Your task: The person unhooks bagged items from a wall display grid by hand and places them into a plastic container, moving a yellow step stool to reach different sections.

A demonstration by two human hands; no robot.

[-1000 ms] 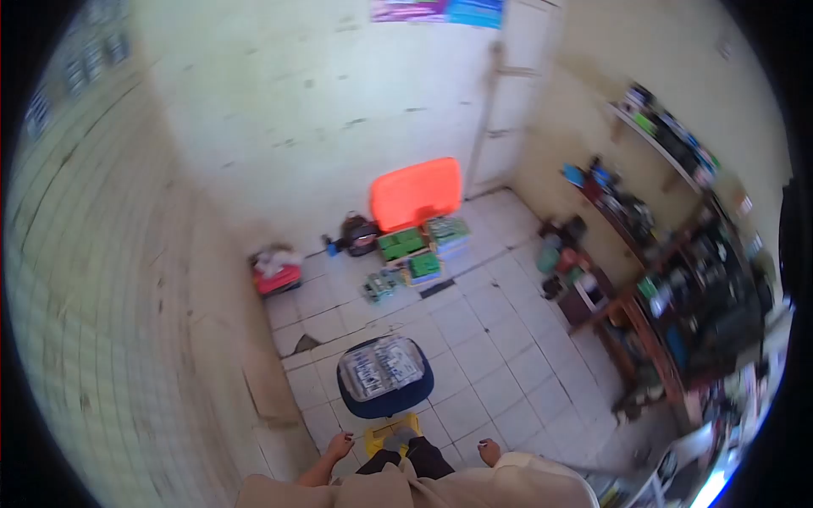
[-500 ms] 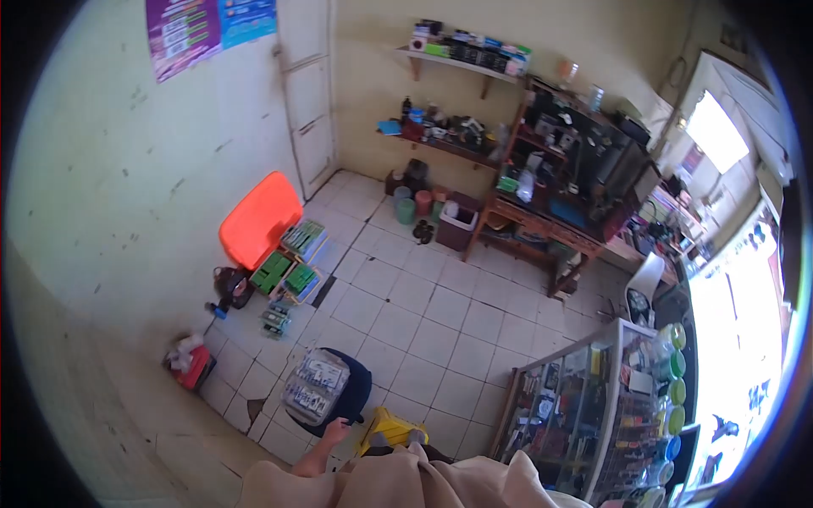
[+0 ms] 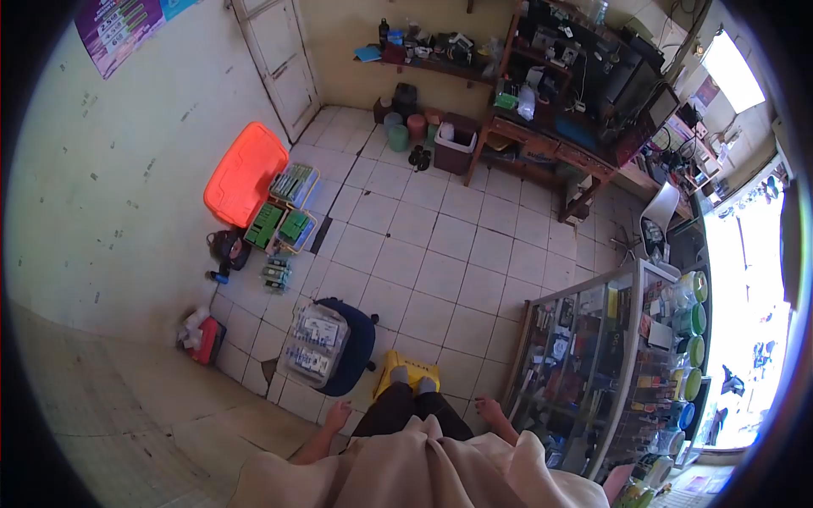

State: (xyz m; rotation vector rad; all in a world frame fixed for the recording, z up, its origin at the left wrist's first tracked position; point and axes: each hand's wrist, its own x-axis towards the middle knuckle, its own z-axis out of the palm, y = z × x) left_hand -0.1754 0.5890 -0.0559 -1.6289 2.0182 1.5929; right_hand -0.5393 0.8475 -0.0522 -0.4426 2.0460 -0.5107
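My left hand (image 3: 340, 415) hangs at my side with nothing in it, its fingers loosely apart. It is nearest to a dark blue chair seat (image 3: 360, 347), on which a clear plastic box (image 3: 315, 345) holds white and blue packs. My right hand (image 3: 489, 411) is also free of objects, fingers partly spread, beside the glass display case (image 3: 576, 372). Between the hands, my feet rest on or against a yellow bag (image 3: 412, 370) on the floor.
By the left wall lie an orange lid (image 3: 246, 173), baskets of green packs (image 3: 279, 222), a dark bag (image 3: 229, 249) and a red container (image 3: 207, 342). A wooden desk (image 3: 542, 140) stands at the back, with a bin (image 3: 456, 144) beside it. Jars (image 3: 690, 351) line the display case.
My left hand has moved away from the chair edge, and my right hand has come into view. The view has tilted downward, showing my legs and feet.
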